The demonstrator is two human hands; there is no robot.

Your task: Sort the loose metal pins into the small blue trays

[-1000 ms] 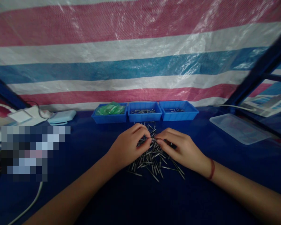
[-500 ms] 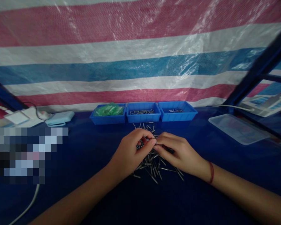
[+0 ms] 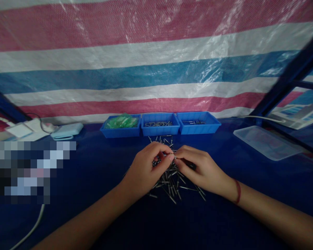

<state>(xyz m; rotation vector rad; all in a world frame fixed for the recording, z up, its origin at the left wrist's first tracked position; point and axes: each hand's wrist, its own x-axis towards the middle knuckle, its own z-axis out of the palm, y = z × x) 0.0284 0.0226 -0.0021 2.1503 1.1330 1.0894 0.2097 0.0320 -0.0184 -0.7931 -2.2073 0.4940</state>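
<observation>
My left hand (image 3: 147, 166) pinches a small metal blind rivet (image 3: 175, 157) between thumb and forefinger, just above a loose heap of blind rivets (image 3: 172, 185) on the dark blue table. Meeting it from the other side, my right hand (image 3: 199, 166) has its thumb and forefinger at the same rivet. Most of that rivet is hidden by the fingertips. Both hands cover part of the heap, whose long thin pins point in many directions.
Behind the heap stand three blue bins: a left bin (image 3: 120, 133) with green plastic packets, a middle bin (image 3: 160, 131) and a right bin (image 3: 200, 130) with metal rivets. A clear plastic lid (image 3: 267, 143) lies right. A light blue case (image 3: 67, 131) and a white cable (image 3: 32, 229) lie left.
My right hand has shifted slightly to the right, and its fingertips have drawn a little away from the left ones. The left hand stays nearly still.
</observation>
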